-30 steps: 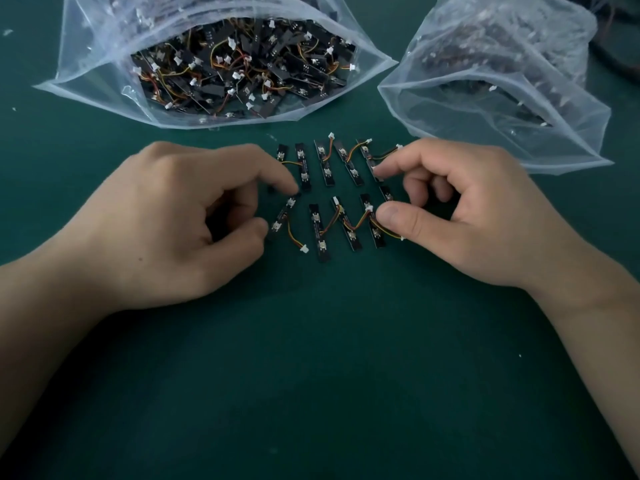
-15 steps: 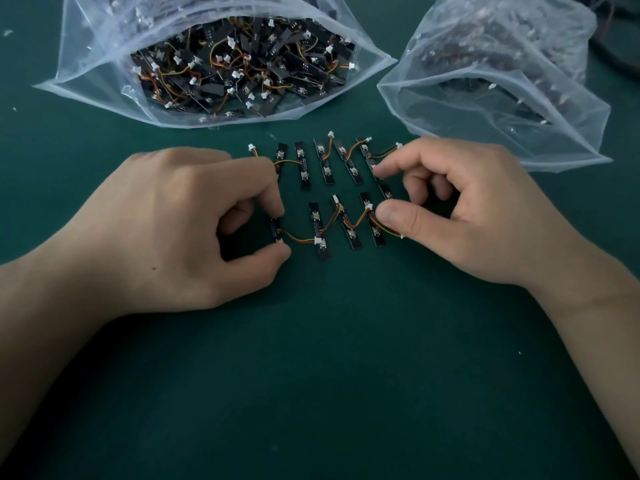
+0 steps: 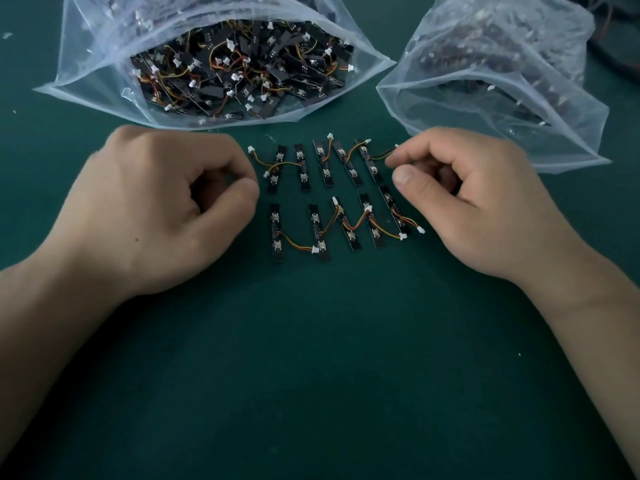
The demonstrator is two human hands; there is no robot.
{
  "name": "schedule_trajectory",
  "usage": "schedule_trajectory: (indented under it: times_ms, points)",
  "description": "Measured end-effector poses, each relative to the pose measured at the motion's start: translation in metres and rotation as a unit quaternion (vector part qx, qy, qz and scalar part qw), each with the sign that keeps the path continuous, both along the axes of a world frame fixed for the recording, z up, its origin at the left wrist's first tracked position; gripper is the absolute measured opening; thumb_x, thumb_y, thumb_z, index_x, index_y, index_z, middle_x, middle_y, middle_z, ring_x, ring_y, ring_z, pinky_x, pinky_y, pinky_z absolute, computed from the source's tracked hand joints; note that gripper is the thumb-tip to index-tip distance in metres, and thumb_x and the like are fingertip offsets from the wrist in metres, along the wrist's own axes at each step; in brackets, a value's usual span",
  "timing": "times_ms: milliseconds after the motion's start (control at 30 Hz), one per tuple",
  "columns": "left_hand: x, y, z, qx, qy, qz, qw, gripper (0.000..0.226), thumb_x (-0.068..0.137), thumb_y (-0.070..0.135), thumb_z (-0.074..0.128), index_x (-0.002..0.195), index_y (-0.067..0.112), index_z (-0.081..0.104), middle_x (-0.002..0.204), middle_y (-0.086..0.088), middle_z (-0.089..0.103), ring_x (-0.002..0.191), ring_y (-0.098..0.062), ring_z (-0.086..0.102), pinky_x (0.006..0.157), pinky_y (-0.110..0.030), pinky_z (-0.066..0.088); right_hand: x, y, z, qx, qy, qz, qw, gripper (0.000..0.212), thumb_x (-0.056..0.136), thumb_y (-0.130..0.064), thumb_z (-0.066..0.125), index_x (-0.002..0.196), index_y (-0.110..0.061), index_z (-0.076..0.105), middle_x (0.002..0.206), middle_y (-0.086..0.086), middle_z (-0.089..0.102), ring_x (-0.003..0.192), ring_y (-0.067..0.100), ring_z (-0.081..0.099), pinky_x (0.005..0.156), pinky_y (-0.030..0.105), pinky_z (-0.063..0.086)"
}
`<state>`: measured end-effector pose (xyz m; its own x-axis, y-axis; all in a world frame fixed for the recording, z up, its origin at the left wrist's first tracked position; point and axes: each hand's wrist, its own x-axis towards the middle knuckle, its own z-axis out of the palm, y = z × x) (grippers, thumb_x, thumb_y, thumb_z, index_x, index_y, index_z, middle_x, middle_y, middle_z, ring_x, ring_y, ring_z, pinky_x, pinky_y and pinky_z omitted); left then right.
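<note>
Several small black circuit strips with orange-yellow wires and white plugs lie in two rows on the green mat (image 3: 311,358). The far row (image 3: 325,164) and the near row (image 3: 349,226) run side by side between my hands. My left hand (image 3: 162,209) rests just left of the rows, fingers curled, thumb against the index finger, holding nothing. My right hand (image 3: 485,202) rests just right of them, fingers curled. Its index fingertip lies beside the white plug (image 3: 397,146) of the far row's rightmost wire; no strip is between its fingers.
An open clear plastic bag (image 3: 104,81) full of the same wired strips lies at the back left. A second clear bag (image 3: 502,109) with dark parts lies at the back right. Dark cables show at the top right corner.
My left hand has let go of the near row's leftmost strip, which now lies straight, and drawn back left. My right hand has released the right-hand strips and shifted right.
</note>
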<state>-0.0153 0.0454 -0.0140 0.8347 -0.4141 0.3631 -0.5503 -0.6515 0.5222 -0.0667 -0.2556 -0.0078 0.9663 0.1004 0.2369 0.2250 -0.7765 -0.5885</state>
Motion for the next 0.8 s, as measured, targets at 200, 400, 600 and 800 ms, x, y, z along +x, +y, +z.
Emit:
schedule_trajectory:
  times_ms: [200, 400, 600, 800]
  points:
    - [-0.0028, -0.0021, 0.0036, -0.001, 0.013, -0.019, 1.0, 0.013, 0.09, 0.035, 0.063, 0.091, 0.029, 0.074, 0.064, 0.004, 0.066, 0.059, -0.018, 0.062, 0.059, -0.039, 0.054, 0.0005, 0.0, 0.0009, -0.016, 0.003, 0.004, 1.0, 0.018, 0.1, -0.029, 0.061, 0.107, -0.023, 0.075, 0.078, -0.017, 0.06, 0.075, 0.002, 0.057, 0.068, 0.012, 0.037]
    - [-0.0032, -0.003, 0.0041, -0.006, -0.002, -0.034, 0.999, 0.017, 0.093, 0.031, 0.063, 0.084, 0.024, 0.076, 0.063, 0.001, 0.066, 0.059, -0.021, 0.062, 0.056, -0.04, 0.052, 0.0003, 0.0005, 0.001, -0.023, 0.0, 0.004, 1.0, 0.018, 0.1, -0.03, 0.06, 0.107, -0.023, 0.075, 0.078, -0.018, 0.059, 0.075, 0.001, 0.056, 0.068, 0.011, 0.037]
    - [-0.0031, -0.0026, 0.0037, -0.01, 0.005, -0.008, 1.0, 0.017, 0.092, 0.032, 0.062, 0.085, 0.026, 0.076, 0.062, 0.001, 0.063, 0.056, -0.018, 0.058, 0.056, -0.035, 0.051, 0.0001, 0.0014, 0.0014, -0.024, 0.0, 0.003, 1.0, 0.017, 0.1, -0.029, 0.061, 0.107, -0.022, 0.075, 0.076, -0.019, 0.057, 0.074, 0.001, 0.056, 0.067, 0.011, 0.037]
    - [-0.0036, -0.0034, 0.0049, -0.016, 0.001, -0.022, 1.0, 0.02, 0.095, 0.034, 0.062, 0.089, 0.026, 0.08, 0.068, 0.005, 0.07, 0.064, -0.017, 0.066, 0.059, -0.042, 0.055, 0.0003, 0.002, 0.0024, -0.029, 0.002, -0.001, 1.0, 0.018, 0.1, -0.031, 0.061, 0.106, -0.023, 0.075, 0.076, -0.017, 0.058, 0.074, 0.001, 0.055, 0.066, 0.013, 0.036]
